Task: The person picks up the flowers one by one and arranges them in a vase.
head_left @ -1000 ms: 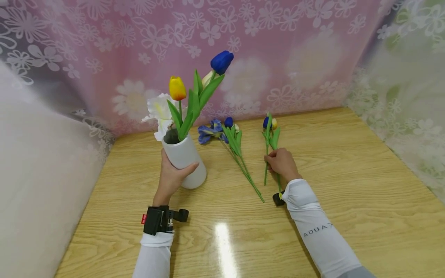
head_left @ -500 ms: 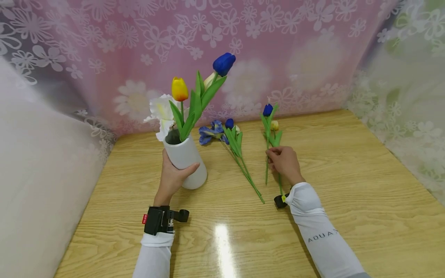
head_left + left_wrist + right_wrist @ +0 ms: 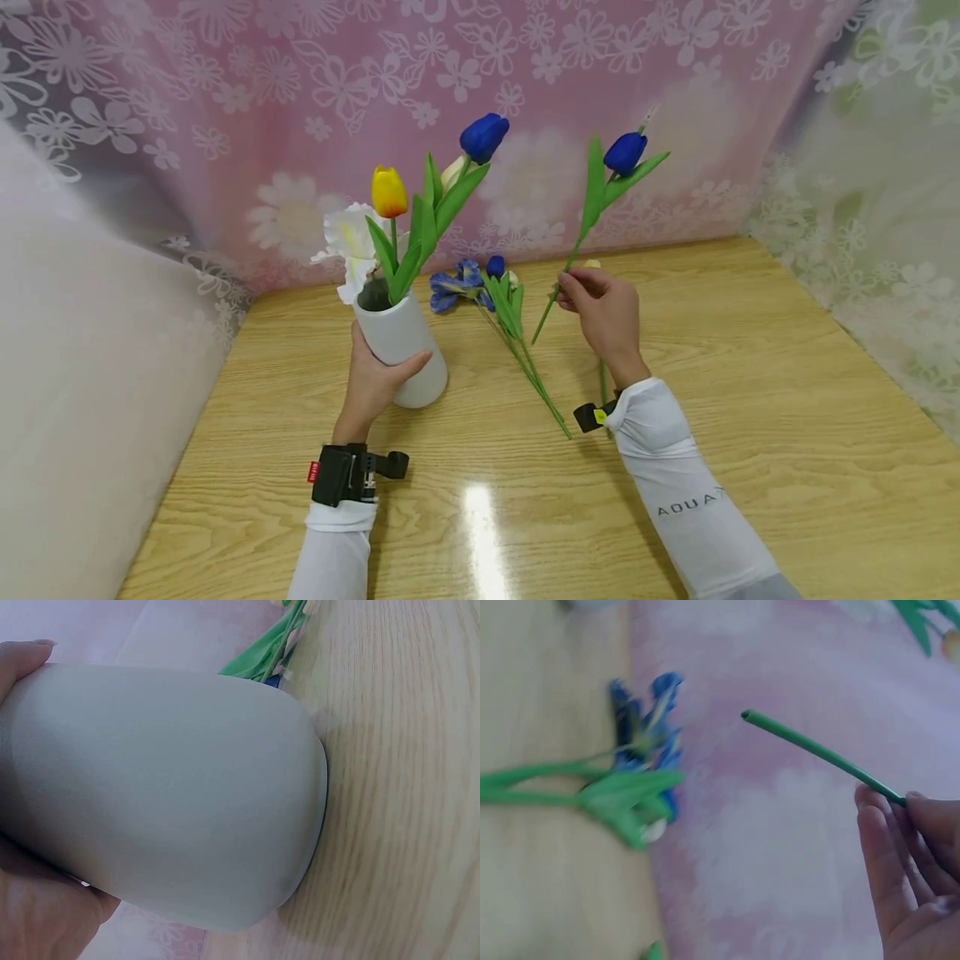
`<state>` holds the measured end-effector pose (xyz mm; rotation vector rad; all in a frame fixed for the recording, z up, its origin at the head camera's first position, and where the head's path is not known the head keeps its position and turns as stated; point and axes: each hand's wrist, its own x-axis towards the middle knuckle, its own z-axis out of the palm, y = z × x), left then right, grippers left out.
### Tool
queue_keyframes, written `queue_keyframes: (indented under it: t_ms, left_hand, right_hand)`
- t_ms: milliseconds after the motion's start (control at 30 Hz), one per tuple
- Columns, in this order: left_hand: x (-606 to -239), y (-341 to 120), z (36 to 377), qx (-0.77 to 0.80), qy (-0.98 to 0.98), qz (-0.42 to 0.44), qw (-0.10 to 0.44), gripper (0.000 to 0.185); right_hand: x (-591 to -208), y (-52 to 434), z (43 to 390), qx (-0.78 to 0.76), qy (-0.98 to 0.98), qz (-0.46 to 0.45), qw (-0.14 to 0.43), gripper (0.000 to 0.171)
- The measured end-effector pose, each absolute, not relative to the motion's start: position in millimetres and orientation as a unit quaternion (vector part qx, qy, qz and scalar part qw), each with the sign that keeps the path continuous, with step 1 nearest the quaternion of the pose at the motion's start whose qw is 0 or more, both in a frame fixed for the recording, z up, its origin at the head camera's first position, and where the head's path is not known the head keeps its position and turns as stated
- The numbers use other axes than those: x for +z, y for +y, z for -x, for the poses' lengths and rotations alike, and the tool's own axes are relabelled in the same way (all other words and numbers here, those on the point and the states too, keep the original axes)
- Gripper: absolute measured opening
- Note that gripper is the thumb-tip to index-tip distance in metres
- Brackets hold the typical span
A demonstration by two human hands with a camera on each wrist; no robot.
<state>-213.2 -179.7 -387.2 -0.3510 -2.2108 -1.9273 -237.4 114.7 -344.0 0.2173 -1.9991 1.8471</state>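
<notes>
Writing: my right sleeve (image 3: 686, 492) reads "AQUA" and then a letter cut off at the fold; the red tag on my left wrist strap (image 3: 352, 475) is too small to read.
Right hand: my right hand (image 3: 603, 312) pinches the stem of a blue tulip (image 3: 625, 153) between thumb and fingertips, fingers pressed together, lifted above the table (image 3: 750, 400).
Tulip direction: its long axis slants, bloom up and to the far right, cut end down and to the near left, clear of the wood.
Left hand: my left hand (image 3: 371, 383) wraps the lower side of the white vase (image 3: 401, 350), thumb on its right side, fingers curled behind it.
Vase: stands on the table at the left, leaning a little left; it holds a yellow tulip (image 3: 389, 192), a second blue tulip (image 3: 483, 137) and a white flower (image 3: 347, 242).
On the table: a bunch of blue flowers (image 3: 480, 287) lies between the vase and my right hand, blooms far, stems near.
Backdrop: a pink flowered curtain (image 3: 300, 100) hangs at the far side.
</notes>
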Motion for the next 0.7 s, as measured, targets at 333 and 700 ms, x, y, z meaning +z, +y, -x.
queue_keyframes:
  t_ms: [333,700]
  left_hand:
    - [-386,-180,213,-0.652,-0.742,0.121,0.098,0.086]
    - [-386,-180,213,-0.649,-0.745,0.121,0.095,0.085]
  right_hand:
    - [-295,84,230,0.678,-0.663,-0.154,0.279,0.019]
    - [-281,70,223,0.676,-0.652,-0.174,0.296,0.019]
